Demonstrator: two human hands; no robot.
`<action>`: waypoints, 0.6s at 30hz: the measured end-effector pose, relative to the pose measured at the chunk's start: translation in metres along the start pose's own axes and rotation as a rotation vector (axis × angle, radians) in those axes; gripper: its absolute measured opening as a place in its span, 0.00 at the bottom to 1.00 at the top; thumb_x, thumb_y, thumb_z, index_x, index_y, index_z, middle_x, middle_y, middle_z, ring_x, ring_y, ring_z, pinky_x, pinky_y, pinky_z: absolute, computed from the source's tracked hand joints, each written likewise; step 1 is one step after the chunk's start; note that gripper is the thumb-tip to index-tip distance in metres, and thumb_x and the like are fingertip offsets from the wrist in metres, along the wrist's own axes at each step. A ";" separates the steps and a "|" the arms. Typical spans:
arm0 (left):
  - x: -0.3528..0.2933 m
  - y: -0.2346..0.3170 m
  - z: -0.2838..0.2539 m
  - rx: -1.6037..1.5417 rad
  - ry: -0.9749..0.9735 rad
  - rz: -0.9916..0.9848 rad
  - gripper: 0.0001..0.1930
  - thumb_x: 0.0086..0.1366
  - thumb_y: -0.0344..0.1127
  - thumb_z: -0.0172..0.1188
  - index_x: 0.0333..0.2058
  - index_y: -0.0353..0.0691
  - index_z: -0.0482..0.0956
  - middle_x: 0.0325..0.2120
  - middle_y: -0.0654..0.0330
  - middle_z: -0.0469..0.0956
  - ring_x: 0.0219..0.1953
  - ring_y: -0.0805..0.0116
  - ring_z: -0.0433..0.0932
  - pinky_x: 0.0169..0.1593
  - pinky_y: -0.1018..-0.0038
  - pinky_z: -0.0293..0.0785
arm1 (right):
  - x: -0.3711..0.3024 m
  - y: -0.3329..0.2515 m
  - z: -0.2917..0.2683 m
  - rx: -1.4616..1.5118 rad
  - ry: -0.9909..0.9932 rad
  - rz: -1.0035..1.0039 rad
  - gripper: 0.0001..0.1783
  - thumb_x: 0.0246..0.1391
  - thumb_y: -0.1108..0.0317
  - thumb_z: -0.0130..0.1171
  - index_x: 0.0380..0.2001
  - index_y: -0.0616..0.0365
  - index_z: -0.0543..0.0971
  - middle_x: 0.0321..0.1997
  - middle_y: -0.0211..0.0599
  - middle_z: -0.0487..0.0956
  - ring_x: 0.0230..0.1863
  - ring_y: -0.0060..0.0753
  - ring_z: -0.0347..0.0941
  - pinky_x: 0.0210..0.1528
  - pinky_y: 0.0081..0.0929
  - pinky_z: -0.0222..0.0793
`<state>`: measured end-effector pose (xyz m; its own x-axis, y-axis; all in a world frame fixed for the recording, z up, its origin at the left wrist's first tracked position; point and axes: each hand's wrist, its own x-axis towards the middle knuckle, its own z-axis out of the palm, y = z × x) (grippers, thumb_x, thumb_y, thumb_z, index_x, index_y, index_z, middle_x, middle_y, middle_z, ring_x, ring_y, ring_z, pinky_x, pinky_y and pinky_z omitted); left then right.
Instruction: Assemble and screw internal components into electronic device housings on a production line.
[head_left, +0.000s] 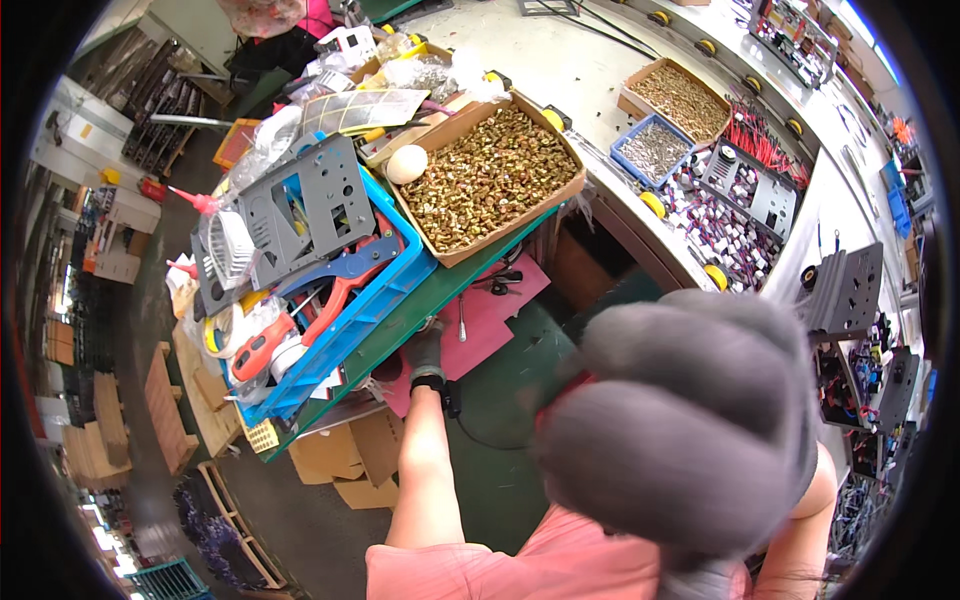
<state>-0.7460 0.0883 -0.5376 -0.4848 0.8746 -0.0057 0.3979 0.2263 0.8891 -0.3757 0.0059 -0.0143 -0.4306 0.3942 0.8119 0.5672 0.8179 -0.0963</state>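
My right hand (690, 420), in a dark grey glove, is raised very close and slightly blurred. Its fingers curl closed; a sliver of red shows at its left edge, but what lies inside is hidden. My left hand (424, 352), also in a grey glove with a black band at the wrist, reaches under the overhanging edge of the green bench. It rests by the pink sheet (487, 335), its fingers too small and partly hidden to read. Just right of it lies a metal wrench (462, 318), with dark metal pieces (500, 281) farther back on the sheet.
A blue tray (345, 335) overflows with tools and perforated grey plates (318, 200). Beside it stands a cardboard box of brass-coloured fittings (490, 175) with a whitish ball (407, 164). Rightward are a blue bin of small metal parts (652, 150) and many wired connectors (710, 220).
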 end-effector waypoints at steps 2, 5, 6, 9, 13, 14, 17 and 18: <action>-0.003 -0.007 -0.007 0.052 0.004 -0.031 0.32 0.51 0.41 0.73 0.54 0.37 0.74 0.51 0.53 0.78 0.54 0.58 0.76 0.58 0.63 0.69 | -0.002 -0.003 0.007 0.078 0.006 0.039 0.15 0.55 0.65 0.56 0.47 0.42 0.75 0.41 0.43 0.76 0.33 0.44 0.74 0.35 0.43 0.71; -0.005 0.000 -0.009 0.232 -0.052 0.082 0.32 0.58 0.55 0.66 0.54 0.38 0.74 0.56 0.53 0.75 0.59 0.54 0.71 0.63 0.61 0.65 | -0.001 -0.008 0.012 0.173 0.016 0.115 0.13 0.55 0.67 0.56 0.45 0.45 0.76 0.38 0.44 0.77 0.31 0.43 0.74 0.32 0.41 0.70; -0.005 0.020 0.001 0.104 -0.089 0.055 0.33 0.59 0.57 0.64 0.55 0.38 0.74 0.57 0.53 0.74 0.60 0.54 0.70 0.63 0.61 0.64 | -0.001 -0.007 0.014 0.187 0.020 0.140 0.12 0.55 0.67 0.56 0.44 0.46 0.76 0.37 0.44 0.77 0.31 0.43 0.74 0.31 0.40 0.69; -0.012 -0.018 -0.024 0.060 -0.028 0.023 0.33 0.59 0.56 0.65 0.56 0.39 0.73 0.58 0.53 0.74 0.61 0.54 0.70 0.63 0.60 0.64 | 0.007 -0.016 0.013 0.339 0.069 0.210 0.11 0.55 0.69 0.56 0.42 0.49 0.77 0.34 0.44 0.77 0.29 0.42 0.74 0.28 0.39 0.68; -0.034 -0.014 -0.009 -0.071 -0.009 -0.161 0.36 0.53 0.43 0.73 0.59 0.39 0.70 0.56 0.47 0.73 0.57 0.51 0.73 0.61 0.61 0.66 | 0.006 -0.018 0.011 0.483 0.116 0.294 0.08 0.54 0.71 0.56 0.39 0.54 0.78 0.31 0.44 0.78 0.27 0.41 0.73 0.25 0.36 0.67; -0.041 -0.016 -0.010 -0.038 0.151 -0.026 0.37 0.54 0.40 0.71 0.60 0.36 0.67 0.53 0.44 0.74 0.55 0.52 0.74 0.60 0.61 0.68 | 0.007 -0.019 0.010 0.528 0.134 0.312 0.08 0.54 0.72 0.57 0.38 0.55 0.79 0.30 0.44 0.78 0.26 0.41 0.73 0.24 0.36 0.67; -0.069 0.001 -0.018 0.021 0.167 -0.367 0.34 0.57 0.36 0.67 0.60 0.32 0.66 0.52 0.45 0.74 0.52 0.54 0.75 0.57 0.63 0.69 | 0.010 -0.025 0.003 0.647 0.181 0.355 0.06 0.54 0.73 0.57 0.36 0.58 0.80 0.27 0.44 0.79 0.24 0.40 0.73 0.21 0.34 0.66; -0.077 -0.008 -0.027 0.018 0.191 -0.363 0.34 0.57 0.36 0.67 0.60 0.32 0.66 0.52 0.45 0.74 0.52 0.54 0.75 0.57 0.63 0.69 | 0.009 -0.020 -0.015 0.695 -0.085 0.309 0.05 0.51 0.73 0.61 0.33 0.54 0.79 0.37 0.41 0.81 0.32 0.38 0.75 0.32 0.35 0.71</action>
<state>-0.7334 0.0076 -0.5320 -0.7314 0.6417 -0.2308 0.1872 0.5144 0.8368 -0.3802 -0.0133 0.0039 -0.3929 0.6558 0.6446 0.1111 0.7297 -0.6746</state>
